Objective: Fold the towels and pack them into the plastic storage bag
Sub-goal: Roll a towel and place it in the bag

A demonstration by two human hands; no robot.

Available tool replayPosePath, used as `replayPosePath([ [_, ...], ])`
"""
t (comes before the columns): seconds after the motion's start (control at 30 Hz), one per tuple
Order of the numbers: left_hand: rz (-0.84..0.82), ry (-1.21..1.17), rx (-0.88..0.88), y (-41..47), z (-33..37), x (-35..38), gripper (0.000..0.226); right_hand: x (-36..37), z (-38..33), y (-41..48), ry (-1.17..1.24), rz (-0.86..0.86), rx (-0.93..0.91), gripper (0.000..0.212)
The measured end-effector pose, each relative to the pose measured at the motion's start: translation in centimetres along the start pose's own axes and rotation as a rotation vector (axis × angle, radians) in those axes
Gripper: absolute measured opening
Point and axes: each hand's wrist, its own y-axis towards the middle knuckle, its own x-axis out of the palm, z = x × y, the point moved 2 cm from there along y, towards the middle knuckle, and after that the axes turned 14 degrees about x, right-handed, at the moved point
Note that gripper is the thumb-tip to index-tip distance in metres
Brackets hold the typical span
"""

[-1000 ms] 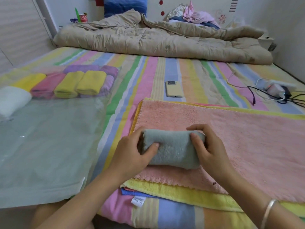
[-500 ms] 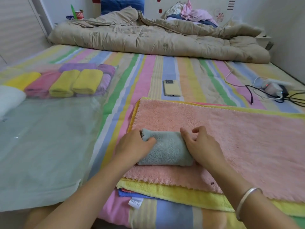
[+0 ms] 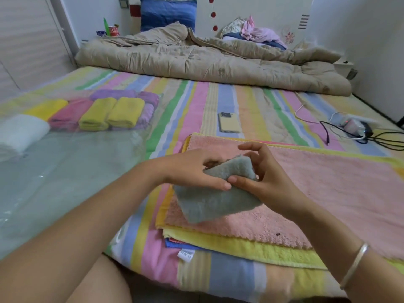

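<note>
The folded grey towel (image 3: 218, 197) is in the air between both hands, tilted, with its lower corner hanging over the pink towel (image 3: 328, 182). I cannot tell if that corner touches it. The left hand (image 3: 192, 171) grasps the bundle from the left side, with the thumb lying across the top and the other fingers hidden behind the cloth. The right hand (image 3: 262, 178) pinches the upper right edge with the thumb in front, and its fingers are curled behind the edge.

Under the hands, the pink towel lies flat on a yellow towel (image 3: 240, 243), both not yet folded, on the striped sheet (image 3: 196, 110). To the left lies the plastic storage bag (image 3: 65, 171), flat and shiny. It already holds a row of folded towels (image 3: 109, 113) and a white roll (image 3: 19, 132). A phone (image 3: 228, 122) lies beyond the pink towel, and cables (image 3: 349, 132) lie far to the right.

I judge that the next step is to carry the bundle to the bag. The main risk is that the fold opens, because thick soft cloth springs back when one hand lets go. The bag lies flat, so its film may stick together or slide on the sheet, and pushing the bundle in could disturb the neat row inside. Where the bag's mouth is, I cannot see.
</note>
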Motion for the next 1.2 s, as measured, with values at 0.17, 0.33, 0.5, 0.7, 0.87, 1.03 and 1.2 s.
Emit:
replayPosePath([
  [0.17,0.130,-0.198,0.032,-6.2,0.6,-0.1,0.047,2.6,-3.0,-0.4,-0.006,-0.158,-0.004,0.061],
  [0.33,0.395,-0.406,-0.097,-14.0,-1.4,1.3,0.037,8.1,-4.1,1.2,-0.049,-0.190,0.065,0.057],
  [0.5,0.624,-0.484,-0.249,-21.5,-3.3,0.4,0.027,15.2,-4.4,2.5,0.062,0.057,0.080,0.024],
  [0.7,0.955,-0.581,-0.418,-31.1,-6.7,-1.6,0.025,23.5,-4.5,2.1,-0.602,0.001,-0.305,0.016],
  [0.87,1.087,-0.730,-0.445,-35.6,-8.1,-1.9,0.039,28.5,-3.4,1.5,-1.097,-0.137,-0.451,0.052],
  [1.03,1.036,-0.796,-0.433,-37.8,-8.4,-1.2,0.092,29.1,-2.2,1.8,-1.212,-0.131,-0.563,0.050],
  [1.2,1.040,-0.860,-0.389,-38.7,-8.6,-0.3,0.092,29.5,-0.8,2.0,-1.249,-0.104,-0.585,0.036],
])
